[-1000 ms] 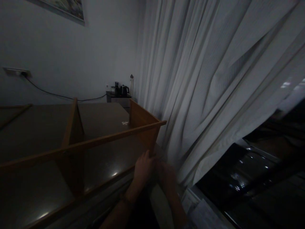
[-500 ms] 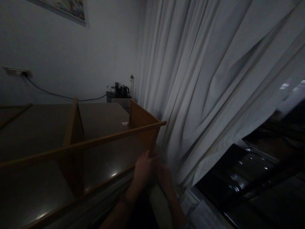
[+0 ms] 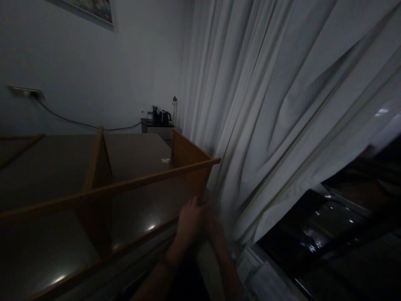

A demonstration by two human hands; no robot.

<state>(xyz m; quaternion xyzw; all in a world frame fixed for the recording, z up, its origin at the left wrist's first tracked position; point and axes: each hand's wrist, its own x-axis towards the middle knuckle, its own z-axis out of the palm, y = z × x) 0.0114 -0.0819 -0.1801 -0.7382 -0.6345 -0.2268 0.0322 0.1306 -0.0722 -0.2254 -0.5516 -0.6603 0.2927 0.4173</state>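
A wooden shelf unit [image 3: 150,179] with upright dividers stretches from the left side to the middle of the head view. My left hand [image 3: 189,217] is at the lower near corner of its end panel [image 3: 199,180], fingers curled over the board's edge. Close beside it, just right of that corner, my right hand [image 3: 214,228] is closed with its fingers bent inward. What the right fingers hold is hidden in dim light and blur. A small pale mark [image 3: 166,160] shows on the grey-brown surface behind the end panel.
White curtains [image 3: 266,104] hang close on the right. A small cabinet [image 3: 159,133] bears a black kettle [image 3: 164,117] at the back. A black cord [image 3: 72,121] runs along the wall to a socket [image 3: 26,91]. A dark glossy object [image 3: 313,225] stands at lower right.
The view has shifted slightly. Both hands stay at the same corner of the shelf unit, with the right hand having moved only a little.
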